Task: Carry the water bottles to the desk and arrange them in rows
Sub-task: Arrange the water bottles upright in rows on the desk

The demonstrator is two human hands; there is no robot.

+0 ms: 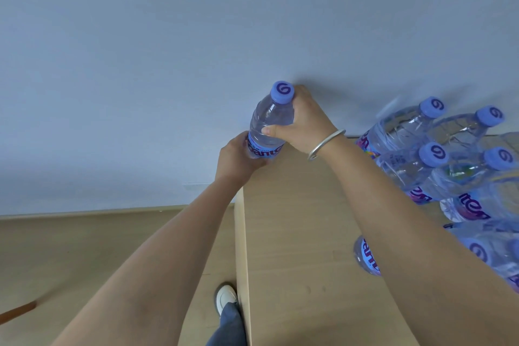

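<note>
Nearest us, a shoe [226,298] stands on the floor [84,247] beside the left edge of the surface [295,233]. On the right of the surface the bottles [438,166] already stand in rows, caps up, partly hidden behind our right arm. Farther out, at the far left corner, we hold one bottle [269,123] upright in both hands: the left hand [238,157] grips its labelled lower body, fingers curled round it, and the right hand [303,123] grips the shoulder below the cap, thumb across the front and a bangle [325,146] on the wrist. We cannot tell whether its base touches the surface. To place it well, we judge we should keep it vertical, bring it right into line with the far row, set the base flat, then let go with the lower hand first. Beyond is the wall [196,22].
</note>
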